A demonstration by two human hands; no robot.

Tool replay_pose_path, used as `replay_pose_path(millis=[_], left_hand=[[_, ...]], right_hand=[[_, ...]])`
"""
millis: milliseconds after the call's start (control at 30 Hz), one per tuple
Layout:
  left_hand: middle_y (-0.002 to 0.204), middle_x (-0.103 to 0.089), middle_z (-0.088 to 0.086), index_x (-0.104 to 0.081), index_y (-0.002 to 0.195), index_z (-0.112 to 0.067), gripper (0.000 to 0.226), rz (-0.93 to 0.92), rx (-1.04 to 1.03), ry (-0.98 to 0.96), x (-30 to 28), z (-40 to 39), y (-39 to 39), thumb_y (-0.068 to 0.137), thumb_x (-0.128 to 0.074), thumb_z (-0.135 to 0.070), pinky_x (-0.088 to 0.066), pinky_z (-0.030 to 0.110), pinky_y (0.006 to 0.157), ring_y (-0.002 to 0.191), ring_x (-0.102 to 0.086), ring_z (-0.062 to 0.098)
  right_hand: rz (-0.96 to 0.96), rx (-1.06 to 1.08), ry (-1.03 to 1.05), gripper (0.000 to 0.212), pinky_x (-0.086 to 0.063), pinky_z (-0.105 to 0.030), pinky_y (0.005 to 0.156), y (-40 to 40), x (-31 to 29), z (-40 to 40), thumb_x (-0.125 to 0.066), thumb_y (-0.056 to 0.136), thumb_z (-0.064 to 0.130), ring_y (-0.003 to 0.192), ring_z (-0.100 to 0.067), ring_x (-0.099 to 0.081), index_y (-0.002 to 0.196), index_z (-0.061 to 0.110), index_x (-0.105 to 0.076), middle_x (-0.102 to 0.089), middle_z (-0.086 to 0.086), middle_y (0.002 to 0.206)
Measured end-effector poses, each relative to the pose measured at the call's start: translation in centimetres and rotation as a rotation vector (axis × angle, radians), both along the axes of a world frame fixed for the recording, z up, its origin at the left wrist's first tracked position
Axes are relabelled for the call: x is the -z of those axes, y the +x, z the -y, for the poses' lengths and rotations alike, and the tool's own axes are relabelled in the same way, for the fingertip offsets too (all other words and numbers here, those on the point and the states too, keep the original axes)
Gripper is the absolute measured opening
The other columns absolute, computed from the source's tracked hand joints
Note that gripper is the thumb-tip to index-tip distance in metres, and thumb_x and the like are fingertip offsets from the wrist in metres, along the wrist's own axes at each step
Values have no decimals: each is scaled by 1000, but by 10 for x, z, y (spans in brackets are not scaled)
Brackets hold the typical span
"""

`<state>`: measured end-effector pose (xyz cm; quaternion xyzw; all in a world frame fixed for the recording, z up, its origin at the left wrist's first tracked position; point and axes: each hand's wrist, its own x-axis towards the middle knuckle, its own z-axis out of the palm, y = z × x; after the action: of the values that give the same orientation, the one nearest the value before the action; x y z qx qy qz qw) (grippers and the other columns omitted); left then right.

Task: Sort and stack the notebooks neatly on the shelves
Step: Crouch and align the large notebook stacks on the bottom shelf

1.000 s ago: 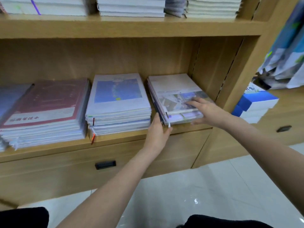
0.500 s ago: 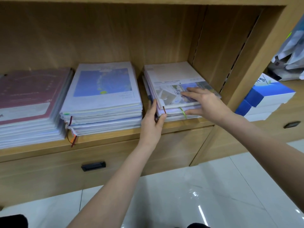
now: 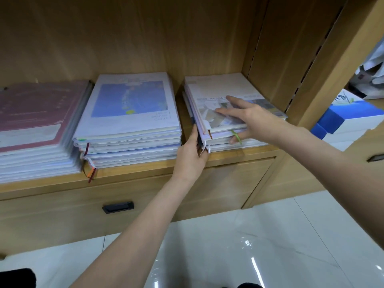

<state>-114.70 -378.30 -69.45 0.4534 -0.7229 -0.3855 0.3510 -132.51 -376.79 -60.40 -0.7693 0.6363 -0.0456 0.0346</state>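
Three stacks of notebooks lie flat on the wooden shelf [image 3: 145, 169]. A maroon-covered stack [image 3: 31, 113] is at the left, a stack topped by a blue map cover [image 3: 133, 121] in the middle, and a stack with a photo cover [image 3: 224, 88] at the right. My left hand [image 3: 192, 156] presses its straight fingers against the left side of the right stack, thumb at the front corner. My right hand [image 3: 253, 117] lies spread on that stack's top cover, its thumb at the front edge by a green ribbon.
The shelf's side panel [image 3: 276, 48] stands just right of the right stack. Below the shelf is a drawer with a black handle [image 3: 118, 207]. Blue and white boxes [image 3: 349, 117] sit on a lower cabinet at the far right. Glossy white tiles cover the floor.
My left hand has moved from the stack's front corner up along its left side. My right hand stays on top, fingers spread wider. The view has moved closer and lower.
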Motion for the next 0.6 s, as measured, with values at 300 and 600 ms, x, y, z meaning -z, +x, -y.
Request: replay_pose_path(millis=[300,600], left_hand=[[121,-60,10,6,149,-20,94,233,-29,19,-15,2,-6,87,-64,-12,-43,26,88,104,-59,22],[100,-63,11,-10,149,-25,74,209,-272,-91,-8,-22,-2,92,-54,-6,-45,30,82,83,-55,19]], right_hand=[[-122,75,78,98,-11,-49,116,3,6,7,-69,75,47,144,-29,-10,150,30,-8,-8,-14,157],[331,303,-223,96,-20,-33,114,-14,18,-42,-76,73,32,142,-25,-19,149,16,-19,-18,-10,155]])
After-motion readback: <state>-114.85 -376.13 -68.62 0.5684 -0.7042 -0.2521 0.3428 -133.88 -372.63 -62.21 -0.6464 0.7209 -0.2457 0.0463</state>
